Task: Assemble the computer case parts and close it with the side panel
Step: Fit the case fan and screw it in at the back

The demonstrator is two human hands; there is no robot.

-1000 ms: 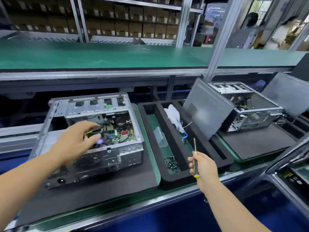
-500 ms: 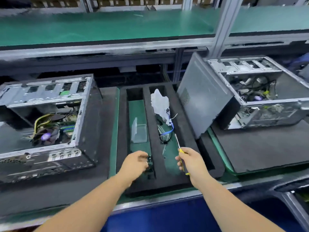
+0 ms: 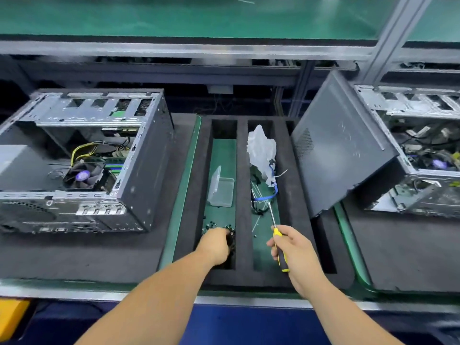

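I am dipping my left hand [image 3: 216, 242], curled over the screws [image 3: 211, 224], grip unclear, while my right hand [image 3: 296, 255] is clamping the screwdriver [image 3: 276, 235] alongside; pinching one only seems best.

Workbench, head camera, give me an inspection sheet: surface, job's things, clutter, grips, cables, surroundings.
Surface: black foam mats on a green-edged bench.
Job's things: open computer case on the left; side panel leaning on a second open case on the right; loose screws in the foam tray.
Clutter: clear plastic box; crumpled plastic bag.
Grips: left hand down among the screws, fingers hidden; right hand closed on the screwdriver.
Cables: blue and black leads in the tray; yellow wires in the left case.
Surroundings: green shelf above.
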